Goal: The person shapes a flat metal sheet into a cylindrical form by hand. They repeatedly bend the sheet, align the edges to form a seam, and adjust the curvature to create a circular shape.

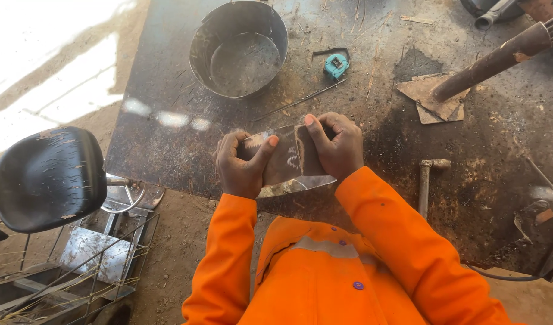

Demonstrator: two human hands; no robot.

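Head view: both hands grip one piece of sheet metal (288, 162) at the near edge of a dark steel workbench (168, 138). Left hand (243, 165) is clenched on the left end, thumb pressed over the top face. Right hand (337, 144) is clenched on the right end, thumb laid along a raised fold. The sheet is tilted, its shiny lower edge hanging just past the bench edge toward the orange jacket (324, 271).

Progress, judged from this frame: one crease or fold already shows in the piece near the right thumb; the rest looks flat, so shaping seems partly done, probably early to mid. Cannot tell whether the fold is final.

Elsewhere on the bench: a round metal pan (239, 48), seemingly formed already, well apart from the hands; a teal tape measure (336, 65); a thin rod (300, 101); a hammer (427, 183) lying untouched near the right sleeve; metal scraps (430, 99) under a rusty pipe (499, 60). A black stool (47, 177) stands left of the bench.
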